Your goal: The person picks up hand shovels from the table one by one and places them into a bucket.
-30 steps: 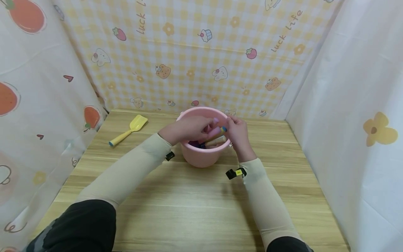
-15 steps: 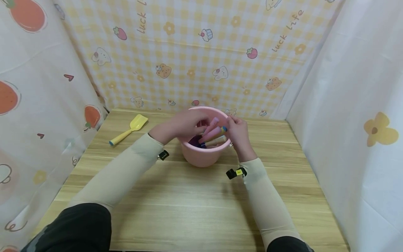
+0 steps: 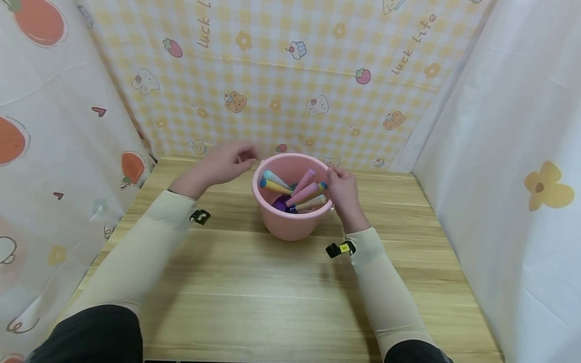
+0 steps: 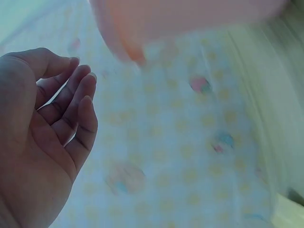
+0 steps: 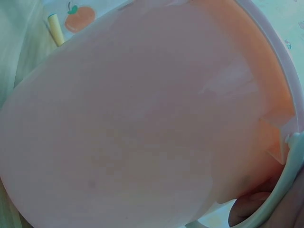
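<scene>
A pink bucket (image 3: 289, 229) stands upright on the wooden table. Out of it lean pink handles (image 3: 303, 193), a yellow handle with a blue end (image 3: 274, 187), a light blue one (image 3: 275, 178) and a beige one (image 3: 311, 203); something purple (image 3: 281, 202) lies lower down. My right hand (image 3: 343, 194) pinches the bucket's right rim, and in the right wrist view its fingers are beside the pale bail handle (image 5: 285, 185). To the left of the bucket, my left hand (image 3: 227, 162) is in the air with loosely bent fingers and nothing in its grasp.
A small yellow shovel (image 3: 197, 177) with a blue-tipped handle lies at the table's back left. Behind the table hangs a yellow checked cloth (image 3: 272, 75). White printed curtains (image 3: 508, 201) close in both sides.
My left hand has let go of a pink handle, come out of the bucket and moved left. The handles inside are now uncovered. My right hand stays at the rim.
</scene>
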A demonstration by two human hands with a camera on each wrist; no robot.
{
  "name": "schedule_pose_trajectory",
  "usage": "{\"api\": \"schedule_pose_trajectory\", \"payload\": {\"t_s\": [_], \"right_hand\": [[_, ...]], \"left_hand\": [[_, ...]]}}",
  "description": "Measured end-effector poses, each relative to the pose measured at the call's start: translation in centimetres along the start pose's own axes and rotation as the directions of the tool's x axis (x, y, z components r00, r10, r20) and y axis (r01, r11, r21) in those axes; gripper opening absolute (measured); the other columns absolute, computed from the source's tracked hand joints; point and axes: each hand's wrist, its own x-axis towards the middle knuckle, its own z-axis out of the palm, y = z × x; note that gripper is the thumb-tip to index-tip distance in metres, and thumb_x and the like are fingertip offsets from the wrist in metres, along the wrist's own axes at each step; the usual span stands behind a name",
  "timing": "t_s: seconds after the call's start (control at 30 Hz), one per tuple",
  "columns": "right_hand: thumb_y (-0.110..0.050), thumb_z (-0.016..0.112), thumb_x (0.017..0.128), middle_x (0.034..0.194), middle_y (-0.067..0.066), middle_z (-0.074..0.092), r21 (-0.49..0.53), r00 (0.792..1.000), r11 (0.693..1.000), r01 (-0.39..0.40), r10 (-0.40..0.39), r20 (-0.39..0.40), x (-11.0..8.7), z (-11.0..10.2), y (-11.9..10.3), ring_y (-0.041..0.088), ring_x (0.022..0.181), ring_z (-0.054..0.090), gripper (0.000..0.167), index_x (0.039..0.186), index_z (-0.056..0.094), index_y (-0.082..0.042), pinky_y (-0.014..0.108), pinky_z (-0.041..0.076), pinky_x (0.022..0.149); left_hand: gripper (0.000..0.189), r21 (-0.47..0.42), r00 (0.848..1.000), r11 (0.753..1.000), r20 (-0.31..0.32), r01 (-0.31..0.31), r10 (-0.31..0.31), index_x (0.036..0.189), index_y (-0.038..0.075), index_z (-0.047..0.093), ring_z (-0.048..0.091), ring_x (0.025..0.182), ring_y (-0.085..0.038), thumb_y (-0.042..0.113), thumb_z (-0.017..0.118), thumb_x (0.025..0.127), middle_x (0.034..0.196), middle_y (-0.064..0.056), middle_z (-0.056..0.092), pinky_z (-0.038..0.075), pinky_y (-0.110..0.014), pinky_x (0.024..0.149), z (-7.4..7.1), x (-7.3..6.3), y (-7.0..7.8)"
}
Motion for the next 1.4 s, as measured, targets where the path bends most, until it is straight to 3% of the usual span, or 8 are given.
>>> {"api": "schedule_pose_trajectory", "payload": {"t_s": [0.17,0.37,0.63,0.8,1.0,1.17,1.4], "right_hand": [[-0.024,0.055,0.116,0.131,0.016,0.073,-0.003,1.000,1.000,-0.002,0.002,-0.004,0.1,0.1,0.0,0.010,0.071,0.055,0.042,0.150,0.068,-0.004,0.020,0.050,0.060],[-0.024,0.055,0.116,0.131,0.016,0.073,-0.021,1.000,1.000,0.004,-0.004,-0.013,0.0,0.1,-0.1,0.013,0.077,0.059,0.041,0.149,0.069,-0.004,0.020,0.052,0.063],[-0.025,0.055,0.116,0.130,0.016,0.073,-0.018,1.000,1.000,0.001,-0.001,-0.010,0.0,0.0,-0.1,0.013,0.074,0.058,0.041,0.149,0.069,-0.005,0.021,0.052,0.062],[-0.026,0.055,0.116,0.133,0.015,0.073,-0.017,1.000,1.000,-0.005,0.005,-0.010,0.1,0.0,0.0,0.021,0.087,0.062,0.042,0.149,0.069,-0.005,0.021,0.054,0.065],[-0.026,0.055,0.116,0.135,0.016,0.073,-0.026,1.000,1.000,0.008,-0.008,-0.018,0.1,0.1,0.1,0.023,0.091,0.065,0.041,0.148,0.070,-0.004,0.021,0.054,0.066],[-0.027,0.055,0.116,0.134,0.016,0.073,-0.035,1.000,0.999,0.008,-0.009,-0.024,0.1,0.1,0.0,0.018,0.083,0.061,0.041,0.148,0.070,-0.005,0.021,0.053,0.064],[-0.027,0.055,0.116,0.142,0.014,0.071,-0.056,0.999,0.998,-0.003,0.001,-0.035,0.2,0.1,0.2,0.022,0.112,0.068,0.041,0.148,0.070,-0.005,0.026,0.058,0.082]], "left_hand": [[0.017,0.034,0.988,0.989,-0.056,0.146,-0.144,0.121,0.003,0.074,0.067,0.108,-0.034,0.013,0.066,0.109,0.114,-0.017,0.072,0.054,-0.057,0.097,-1.4,-2.6,-5.4],[0.022,0.100,0.953,0.948,-0.050,0.301,-0.298,0.121,-0.001,0.071,0.065,0.106,-0.038,0.016,0.060,0.112,0.117,-0.023,0.070,0.052,-0.059,0.094,-1.8,-6.1,-12.1],[0.034,0.117,0.897,0.890,-0.030,0.441,-0.440,0.134,-0.006,0.065,0.061,0.123,-0.049,0.017,0.059,0.110,0.133,-0.032,0.065,0.048,-0.068,0.105,-0.7,-9.1,-17.6],[0.052,0.145,0.878,0.868,-0.020,0.476,-0.478,0.150,-0.011,0.053,0.051,0.136,-0.057,0.019,0.057,0.108,0.147,-0.040,0.054,0.041,-0.073,0.113,0.2,-10.1,-19.6],[0.067,0.176,0.867,0.852,-0.022,0.494,-0.498,0.160,-0.013,0.038,0.043,0.144,-0.061,0.024,0.059,0.109,0.155,-0.043,0.044,0.034,-0.075,0.119,1.1,-10.7,-20.5],[0.065,0.252,0.853,0.822,-0.024,0.510,-0.522,0.149,-0.017,0.047,0.048,0.132,-0.061,0.030,0.059,0.107,0.141,-0.043,0.048,0.040,-0.074,0.112,1.4,-11.1,-20.6],[0.052,0.281,0.826,0.786,-0.046,0.550,-0.561,0.133,-0.013,0.058,0.052,0.113,-0.051,0.032,0.062,0.107,0.124,-0.034,0.052,0.047,-0.068,0.097,2.0,-11.1,-21.0]]}}
